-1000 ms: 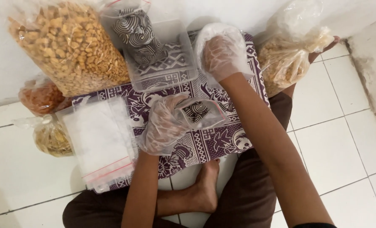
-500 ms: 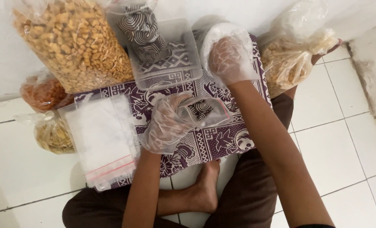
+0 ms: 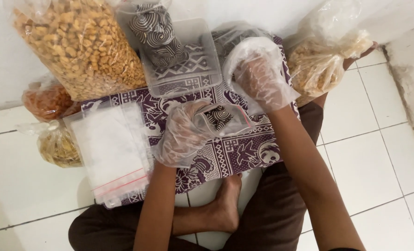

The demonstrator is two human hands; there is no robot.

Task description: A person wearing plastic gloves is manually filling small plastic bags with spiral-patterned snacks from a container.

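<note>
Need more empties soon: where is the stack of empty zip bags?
In the head view, the stack of empty zip bags lies on the patterned cloth, beside the left hand.

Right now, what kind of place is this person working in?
Probably a home floor used for packing snacks by hand: white floor tiles, a purple patterned cloth spread as a work mat, big bags of fried snacks, and a stack of empty zip bags.

A big bag of golden snacks (image 3: 77,46) is leaning far left. Two smaller snack bags (image 3: 53,144) are lying below it, and another bag (image 3: 316,69) is sitting far right on the white tiled floor (image 3: 378,153).
</note>
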